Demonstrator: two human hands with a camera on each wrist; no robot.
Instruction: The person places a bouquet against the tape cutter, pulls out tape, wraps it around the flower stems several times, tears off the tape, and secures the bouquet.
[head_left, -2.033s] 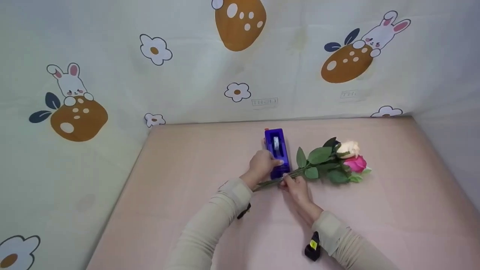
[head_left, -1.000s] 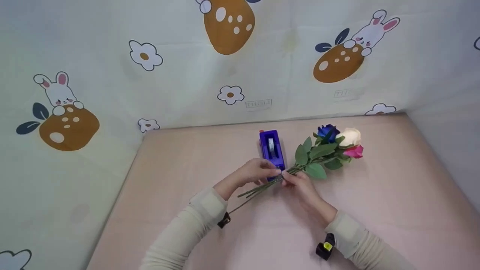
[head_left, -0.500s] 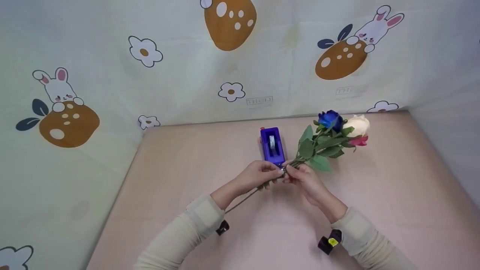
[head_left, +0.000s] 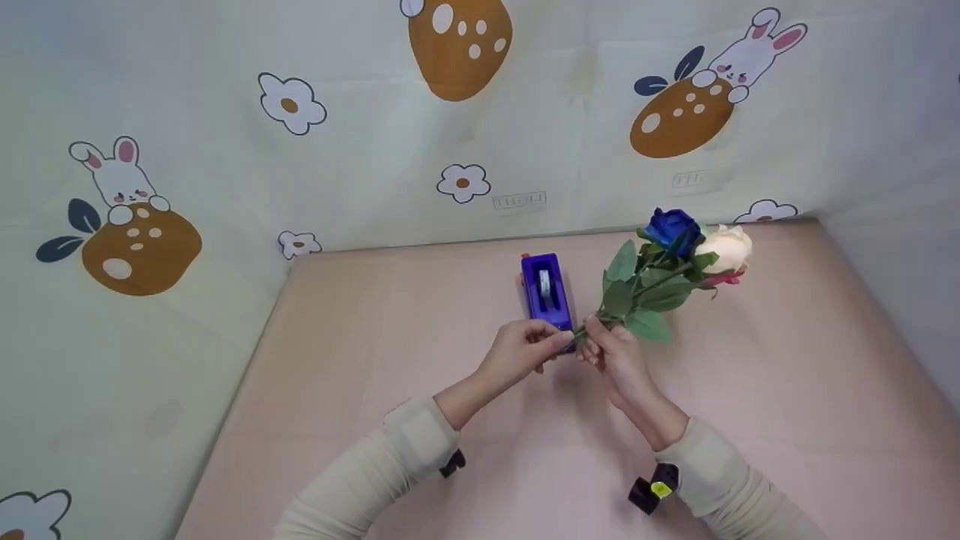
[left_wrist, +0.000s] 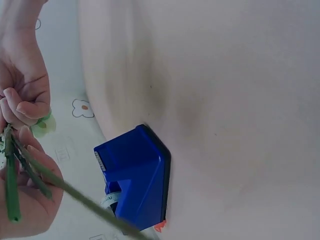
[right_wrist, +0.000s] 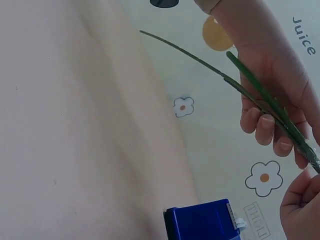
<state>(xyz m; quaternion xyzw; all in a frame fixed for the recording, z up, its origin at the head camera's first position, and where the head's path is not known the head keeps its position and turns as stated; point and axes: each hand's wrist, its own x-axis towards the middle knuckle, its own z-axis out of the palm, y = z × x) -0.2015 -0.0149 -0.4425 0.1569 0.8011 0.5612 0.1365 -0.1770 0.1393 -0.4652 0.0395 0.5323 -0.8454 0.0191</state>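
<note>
A bunch of artificial roses with blue [head_left: 673,231], cream [head_left: 726,249] and pink [head_left: 724,279] heads is held above the table, heads toward the back right. My right hand [head_left: 624,364] grips the green stems [right_wrist: 285,122] below the leaves. Just beneath, my left hand [head_left: 514,351] pinches the stems between thumb and fingers, their ends crossing its palm. Something shiny and clear, like tape, wraps the stems beside the right fingertips. One longer stem [left_wrist: 90,204] sticks out past the others. Behind the hands stands a blue tape dispenser [head_left: 553,316], its near end partly covered by the left hand.
A pale pink table [head_left: 360,345] lies under the hands. Behind and at the sides hangs a white cloth [head_left: 382,135] printed with rabbits, fruit and flowers. Black wrist cameras [head_left: 652,489] are strapped under the sleeves.
My left hand has come off the tape dispenser to the stems. The roses have risen and tilted toward the back, showing the blue head. The right hand has moved slightly up and right with them.
</note>
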